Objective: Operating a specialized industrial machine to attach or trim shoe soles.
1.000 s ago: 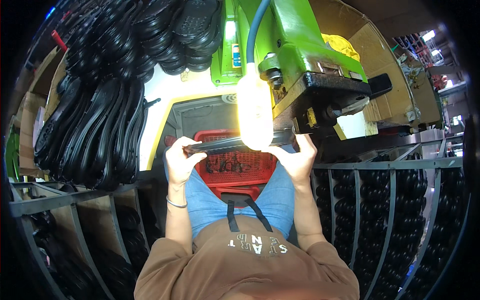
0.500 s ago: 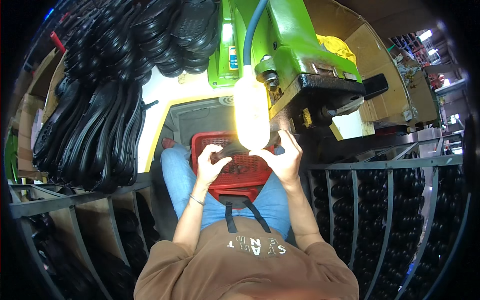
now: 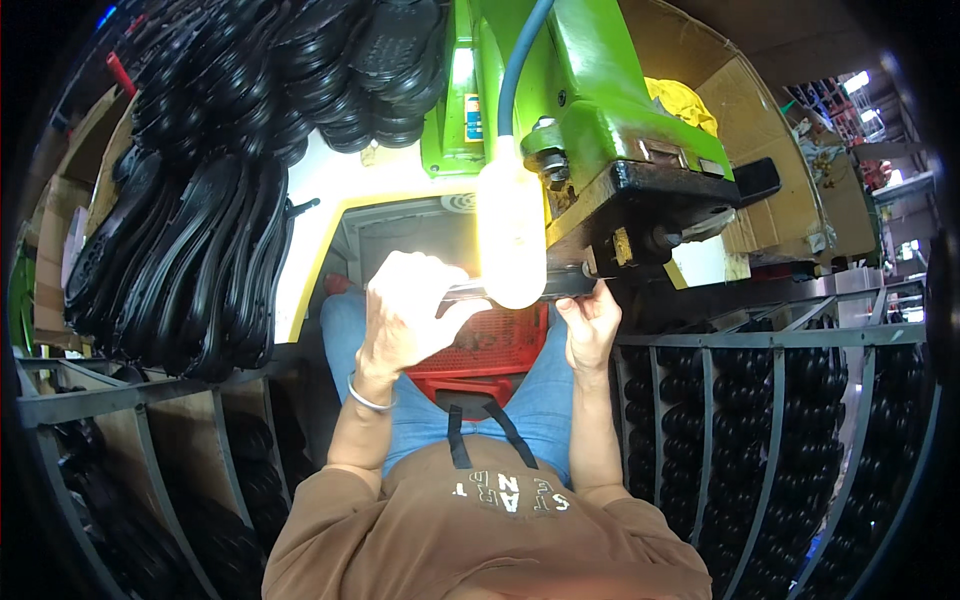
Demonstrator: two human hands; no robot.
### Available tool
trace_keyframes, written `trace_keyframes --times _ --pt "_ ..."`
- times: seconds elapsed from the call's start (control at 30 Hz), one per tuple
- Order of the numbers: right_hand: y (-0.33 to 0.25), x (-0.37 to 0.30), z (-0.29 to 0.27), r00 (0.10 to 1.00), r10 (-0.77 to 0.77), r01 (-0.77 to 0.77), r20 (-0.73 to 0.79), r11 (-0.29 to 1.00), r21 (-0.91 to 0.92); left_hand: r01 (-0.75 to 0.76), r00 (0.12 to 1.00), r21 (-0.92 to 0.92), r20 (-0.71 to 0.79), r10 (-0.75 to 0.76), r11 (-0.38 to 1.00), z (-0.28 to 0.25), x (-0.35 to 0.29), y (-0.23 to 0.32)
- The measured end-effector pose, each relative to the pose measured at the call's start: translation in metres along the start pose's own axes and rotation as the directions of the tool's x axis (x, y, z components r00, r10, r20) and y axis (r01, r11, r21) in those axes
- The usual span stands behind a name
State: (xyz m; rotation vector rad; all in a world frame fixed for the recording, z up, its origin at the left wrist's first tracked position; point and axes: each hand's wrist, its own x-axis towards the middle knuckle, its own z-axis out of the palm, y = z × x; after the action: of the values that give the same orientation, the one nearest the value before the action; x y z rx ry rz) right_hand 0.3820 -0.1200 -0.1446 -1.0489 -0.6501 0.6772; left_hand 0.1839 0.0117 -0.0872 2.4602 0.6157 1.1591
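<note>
Now both hands pinch a black shoe sole (image 3: 560, 288) by its ends, left hand (image 3: 405, 305) clamped on one end, right hand (image 3: 590, 320) on the other, under the green machine (image 3: 600, 150). It looks light, rubbery and bendy, so holding both ends seems wise. Below sits a red basket (image 3: 490, 350).

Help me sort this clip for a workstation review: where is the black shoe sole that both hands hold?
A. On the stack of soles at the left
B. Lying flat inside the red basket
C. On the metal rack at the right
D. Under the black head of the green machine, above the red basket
D: the left hand and right hand hold the black shoe sole under the green machine, above the red basket.
</note>
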Motion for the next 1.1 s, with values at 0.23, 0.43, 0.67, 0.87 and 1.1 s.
trace_keyframes --times 0.23,0.43,0.67,0.87,1.1 --pt "-0.009 0.001 0.023 0.994 0.088 -0.077 0.072 0.987 -0.143 0.238 0.968 -0.183 -0.039 -0.249 0.954 0.005 -0.033 -0.014" --pt "-0.012 -0.002 0.025 0.996 0.030 -0.014 0.086 0.982 -0.189 0.353 0.928 -0.323 -0.003 -0.374 0.878 0.020 -0.048 -0.017" --pt "-0.006 0.000 0.003 0.999 -0.009 0.014 0.042 0.994 -0.109 0.132 0.991 -0.113 0.001 -0.133 0.985 0.018 -0.016 0.000" --pt "-0.008 -0.001 0.015 0.995 0.070 -0.061 0.068 0.989 -0.136 0.225 0.971 -0.275 -0.019 -0.240 0.935 0.017 -0.024 -0.006" --pt "-0.024 0.003 0.037 0.991 -0.009 0.056 0.136 0.938 -0.341 0.445 0.834 -0.620 0.025 -0.551 0.646 0.062 -0.075 -0.019"
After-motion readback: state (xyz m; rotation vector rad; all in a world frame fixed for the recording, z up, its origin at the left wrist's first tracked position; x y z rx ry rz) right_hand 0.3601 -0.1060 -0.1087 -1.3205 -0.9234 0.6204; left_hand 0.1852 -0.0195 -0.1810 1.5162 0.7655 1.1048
